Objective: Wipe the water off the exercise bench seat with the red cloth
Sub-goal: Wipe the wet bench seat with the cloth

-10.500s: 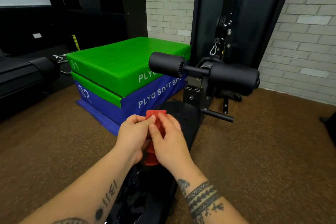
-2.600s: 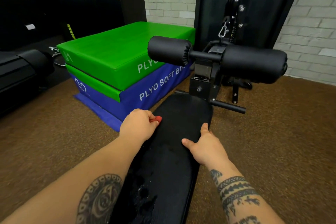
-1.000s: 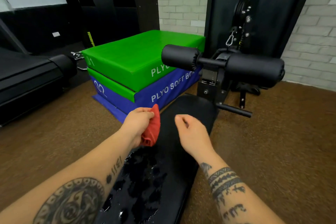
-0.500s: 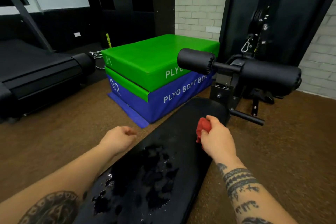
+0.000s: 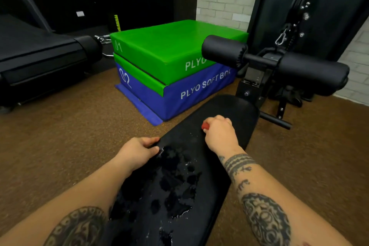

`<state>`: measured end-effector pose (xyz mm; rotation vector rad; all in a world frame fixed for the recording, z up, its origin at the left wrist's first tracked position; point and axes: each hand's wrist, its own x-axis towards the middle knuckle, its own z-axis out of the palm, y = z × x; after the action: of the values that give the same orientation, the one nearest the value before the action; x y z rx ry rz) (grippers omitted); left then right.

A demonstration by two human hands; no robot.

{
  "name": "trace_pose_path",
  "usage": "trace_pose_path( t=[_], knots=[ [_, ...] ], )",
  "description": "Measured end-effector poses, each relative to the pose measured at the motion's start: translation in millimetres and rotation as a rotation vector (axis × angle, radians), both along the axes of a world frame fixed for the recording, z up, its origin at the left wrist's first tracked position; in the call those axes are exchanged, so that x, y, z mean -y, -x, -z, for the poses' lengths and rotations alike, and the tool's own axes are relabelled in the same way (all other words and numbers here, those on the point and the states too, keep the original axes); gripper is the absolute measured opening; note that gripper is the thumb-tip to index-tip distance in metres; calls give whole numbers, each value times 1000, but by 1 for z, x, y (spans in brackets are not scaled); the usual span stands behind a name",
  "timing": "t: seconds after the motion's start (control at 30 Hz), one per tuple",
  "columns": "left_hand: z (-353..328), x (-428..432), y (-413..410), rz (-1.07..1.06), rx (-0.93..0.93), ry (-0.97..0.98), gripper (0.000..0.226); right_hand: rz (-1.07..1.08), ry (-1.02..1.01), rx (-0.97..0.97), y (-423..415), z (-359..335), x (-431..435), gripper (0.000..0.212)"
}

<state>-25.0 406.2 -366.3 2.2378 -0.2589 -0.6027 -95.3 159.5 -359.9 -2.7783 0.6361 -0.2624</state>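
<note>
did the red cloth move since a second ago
Yes. The red cloth went rightward, from the left edge of the bench seat onto its top, passing from the left hand into the right hand.

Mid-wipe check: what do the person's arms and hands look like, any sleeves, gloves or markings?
The left hand and right hand are bare, no gloves or rings visible; no sleeves in view. The right forearm carries a dark banded tattoo by the wrist and a round patterned tattoo higher up; the left forearm has a round scalloped tattoo.
</note>
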Motion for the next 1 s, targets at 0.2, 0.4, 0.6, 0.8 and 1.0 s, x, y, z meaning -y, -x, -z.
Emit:
trace_pose_path(
  t=[0.2, 0.4, 0.6, 0.8, 1.0],
  knots=[
    [1, 2, 1, -16, 48, -24, 39, -142, -82, -25, -6, -7, 0, 28],
    [4, 3, 1, -33, 68, -49, 39, -266, -268, -124, 7, -40, 18, 28],
    [7, 5, -2, -52, 61, -52, 37, -230, -282, -14, -6, -24, 4, 34],
    [6, 6, -4, -70, 23, -45, 36, -457, -132, -68, 20, -21, -13, 41],
    [0, 7, 1, -69, 54, -78, 39, -375, -343, -179, 50, -41, -1, 42]
  ],
)
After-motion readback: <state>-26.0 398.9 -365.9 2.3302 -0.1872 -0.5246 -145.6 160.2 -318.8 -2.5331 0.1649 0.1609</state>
